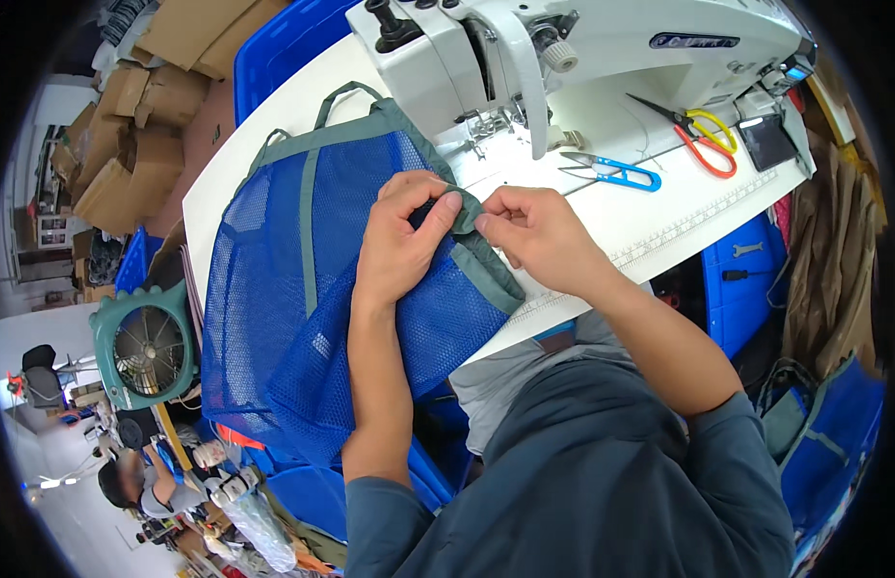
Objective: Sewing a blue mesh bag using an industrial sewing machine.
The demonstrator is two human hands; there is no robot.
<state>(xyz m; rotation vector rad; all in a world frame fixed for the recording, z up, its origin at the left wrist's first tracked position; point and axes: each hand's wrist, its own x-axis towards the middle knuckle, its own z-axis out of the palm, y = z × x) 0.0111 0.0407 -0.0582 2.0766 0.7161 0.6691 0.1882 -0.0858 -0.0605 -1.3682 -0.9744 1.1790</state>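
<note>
A blue mesh bag (361, 193) with grey-green fabric trim and strap loops lies over the left part of the white sewing table (611, 226), its lower part hanging off the front edge. My left hand (404, 231) rests on the bag with thumb and fingers pinching its trimmed edge. Close beside it, my right hand (539, 236) pinches the same grey-green trim between thumb and curled fingers. Both hands are just in front of the sewing machine (602, 48), whose lit needle area is beyond them. The exact bit of trim between the fingertips is partly hidden.
Blue-handled thread snips (626, 175) and scissors with red and yellow handles (703, 144) lie right of the needle. A dark phone-like device (767, 143) sits farther right. A green fan (147, 347), cardboard boxes (134, 183) and another person (130, 482) are at left.
</note>
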